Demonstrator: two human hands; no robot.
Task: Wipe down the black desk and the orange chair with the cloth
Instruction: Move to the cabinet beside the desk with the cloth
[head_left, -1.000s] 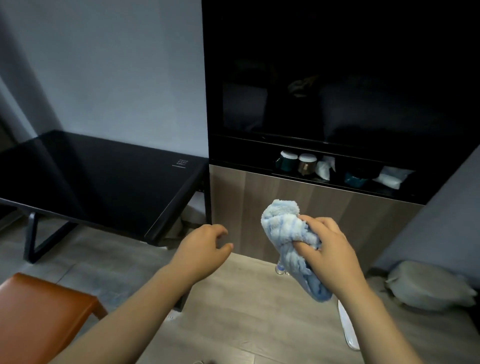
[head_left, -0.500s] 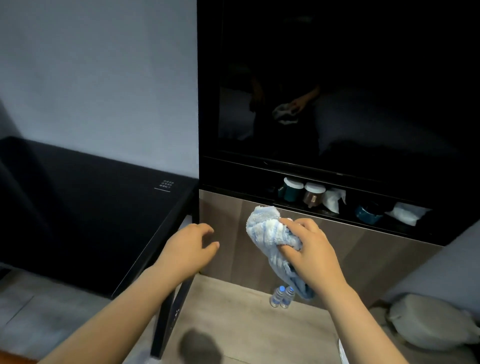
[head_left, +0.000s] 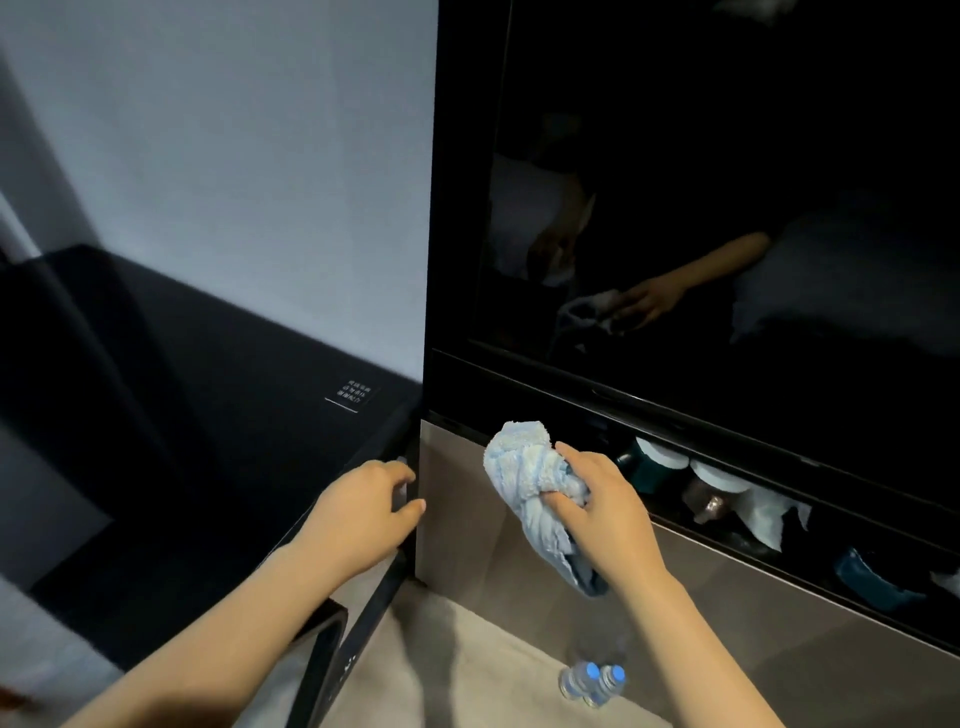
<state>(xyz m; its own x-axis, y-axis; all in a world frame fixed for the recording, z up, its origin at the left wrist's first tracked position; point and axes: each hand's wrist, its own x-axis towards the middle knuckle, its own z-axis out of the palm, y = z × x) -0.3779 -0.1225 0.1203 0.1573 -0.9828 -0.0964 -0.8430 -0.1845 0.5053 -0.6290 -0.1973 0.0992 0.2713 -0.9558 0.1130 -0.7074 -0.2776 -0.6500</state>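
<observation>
Since a second ago the view has closed in on the right end of the black desk (head_left: 197, 426) and the tall dark cabinet beside it, so the orange chair, which sat low on the left, is now out of view apart from what may be a sliver at the bottom left corner, too small to tell. Both hands have come forward with it. Now the left hand (head_left: 363, 514) rests at the desk's near right corner, fingers loosely curled and holding nothing, the fingertips touching or nearly touching the desk edge just beside the cabinet's pale wood panel (head_left: 457, 519). To its right, the right hand (head_left: 597, 514) is closed around a bunched light-blue cloth (head_left: 524, 467); the fingers wrap its middle, a rounded wad sticks up to the left of the thumb and a tail hangs down below the palm. That cloth is in the air in front of the wood panel, apart from the desk. On the desk's far right corner lies a small white printed label (head_left: 353, 395), its text unreadable. Behind the right hand, a dark shelf holds cups with white lids (head_left: 660, 462) and some white crumpled material. Two water bottles (head_left: 592, 680) with blue caps stand together on the floor near the panel. Above, the glossy black screen (head_left: 727, 208) reflects an arm and the cloth.
</observation>
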